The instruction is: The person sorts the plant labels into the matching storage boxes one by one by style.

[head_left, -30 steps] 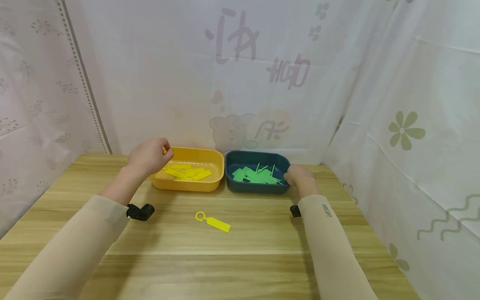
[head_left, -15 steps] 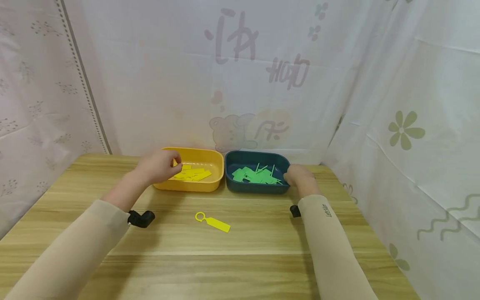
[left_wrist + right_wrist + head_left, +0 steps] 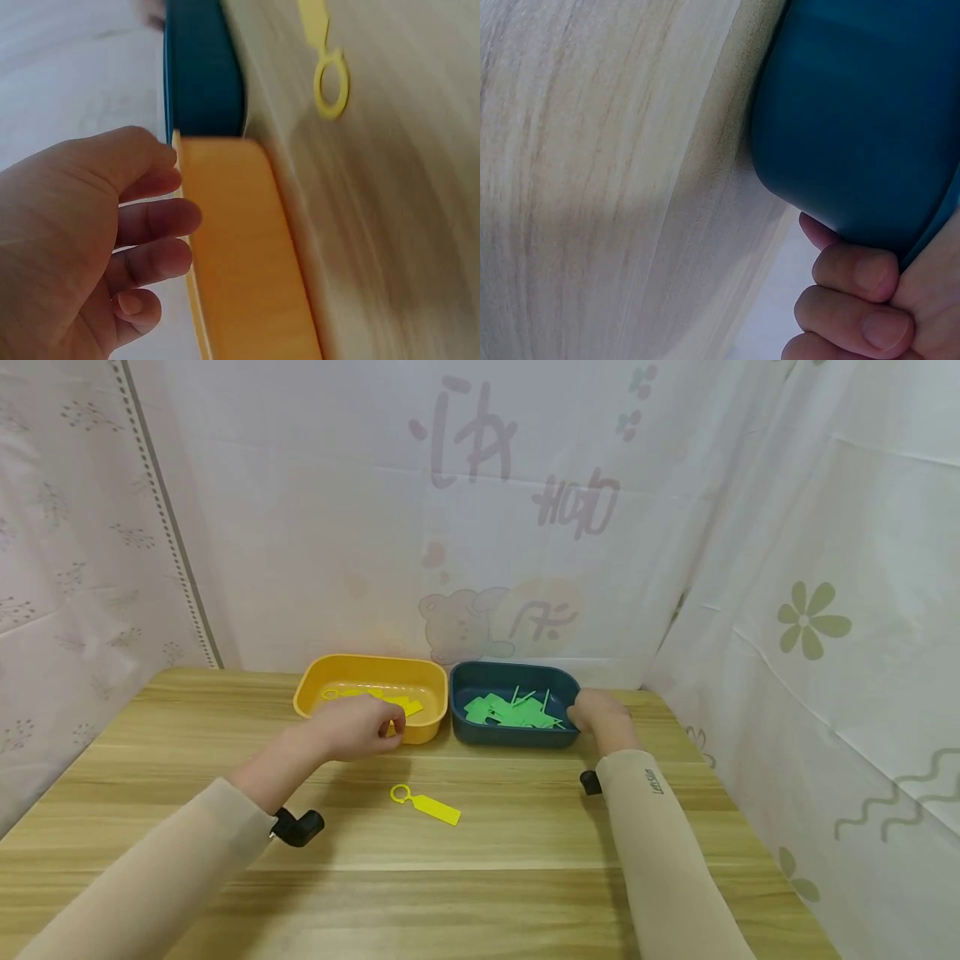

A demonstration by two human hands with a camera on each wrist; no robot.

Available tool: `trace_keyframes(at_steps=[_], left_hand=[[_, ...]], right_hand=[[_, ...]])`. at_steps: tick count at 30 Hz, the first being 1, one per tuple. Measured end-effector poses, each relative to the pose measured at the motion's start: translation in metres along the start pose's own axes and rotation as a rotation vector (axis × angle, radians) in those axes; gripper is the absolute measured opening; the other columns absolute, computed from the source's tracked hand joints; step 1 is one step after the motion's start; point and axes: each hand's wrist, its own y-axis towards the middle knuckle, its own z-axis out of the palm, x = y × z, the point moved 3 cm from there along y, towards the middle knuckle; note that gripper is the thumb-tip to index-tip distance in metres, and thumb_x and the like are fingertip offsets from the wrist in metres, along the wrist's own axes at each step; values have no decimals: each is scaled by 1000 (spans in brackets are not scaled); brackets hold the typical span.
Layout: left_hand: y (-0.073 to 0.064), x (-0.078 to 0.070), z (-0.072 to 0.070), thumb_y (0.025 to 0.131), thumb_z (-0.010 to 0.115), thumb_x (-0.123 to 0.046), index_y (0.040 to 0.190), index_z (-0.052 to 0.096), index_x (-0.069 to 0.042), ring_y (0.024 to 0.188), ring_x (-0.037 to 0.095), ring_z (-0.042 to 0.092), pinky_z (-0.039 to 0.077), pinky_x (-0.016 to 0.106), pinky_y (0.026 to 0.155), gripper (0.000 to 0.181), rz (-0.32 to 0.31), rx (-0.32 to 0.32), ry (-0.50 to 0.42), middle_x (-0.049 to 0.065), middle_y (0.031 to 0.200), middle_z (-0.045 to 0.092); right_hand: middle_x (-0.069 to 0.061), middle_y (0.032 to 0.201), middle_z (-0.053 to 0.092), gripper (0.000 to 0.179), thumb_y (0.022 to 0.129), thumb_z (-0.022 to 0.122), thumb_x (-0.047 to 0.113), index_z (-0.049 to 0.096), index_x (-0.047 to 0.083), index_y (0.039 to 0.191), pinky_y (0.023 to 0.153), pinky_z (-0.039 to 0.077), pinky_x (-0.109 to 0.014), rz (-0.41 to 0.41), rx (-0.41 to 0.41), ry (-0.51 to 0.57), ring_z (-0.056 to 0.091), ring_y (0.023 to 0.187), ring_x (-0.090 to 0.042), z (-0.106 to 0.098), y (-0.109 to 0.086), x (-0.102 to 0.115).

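Note:
My left hand [image 3: 356, 727] hovers over the front edge of the yellow bin [image 3: 427, 732], fingers loosely curled with nothing visible between them. Flat yellow tags [image 3: 408, 705], some with a ring end, lie inside that bin, partly hidden by the hand. One yellow ring tag [image 3: 437, 810] lies alone on the table in front. At the right end of the dark blue bin [image 3: 510, 737], my right hand [image 3: 600, 714] grips the end wall, its fingers [image 3: 855, 322] curled outside; the thumb is hidden. Green tags [image 3: 504, 710] are heaped in the blue bin, several stems pointing up.
Both bins stand side by side at the back of the wooden table [image 3: 480, 902]. A pale printed curtain [image 3: 337, 527] hangs right behind them and along both sides. A small black wrist camera [image 3: 298, 828] is strapped at the left sleeve.
From above the left end of the yellow bin, my left hand has moved right and toward me, uncovering the bin's left side. The right hand and the lone tag have stayed put.

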Motion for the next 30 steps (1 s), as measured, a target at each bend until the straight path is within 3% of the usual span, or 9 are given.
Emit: trace_keyframes(at_steps=[5, 12, 19, 30], left_hand=[[1, -16, 14, 99, 80, -25, 111, 79, -14, 74, 12, 56, 50, 29, 72, 16, 25, 95, -17, -7, 81, 65], [1, -26, 33, 96, 84, -24, 114, 80, -16, 75, 14, 58, 50, 32, 71, 20, 1, 211, -43, -8, 82, 65], [-2, -26, 37, 91, 89, -19, 112, 81, -17, 76, 13, 57, 50, 31, 73, 23, 34, 259, -37, -6, 84, 67], [-7, -20, 42, 91, 91, -19, 109, 81, -19, 79, 14, 58, 52, 33, 78, 20, -23, 304, -68, -8, 85, 66]], right_hand=[[-30, 149, 62, 48, 111, 45, 25, 66, -9, 137, 113, 52, -62, -2, 2, -1, 63, 126, -41, 1, 2, -1], [-30, 148, 63, 47, 111, 46, 25, 66, -9, 136, 112, 52, -61, -1, 8, -5, 64, 125, -40, 2, 3, -1], [-31, 150, 61, 48, 112, 46, 26, 66, -9, 138, 112, 51, -64, 0, 7, 4, 63, 130, -44, -1, 1, 0], [-31, 153, 59, 49, 112, 46, 27, 65, -8, 140, 113, 51, -64, 1, 16, 6, 62, 133, -44, 0, 0, 0]])
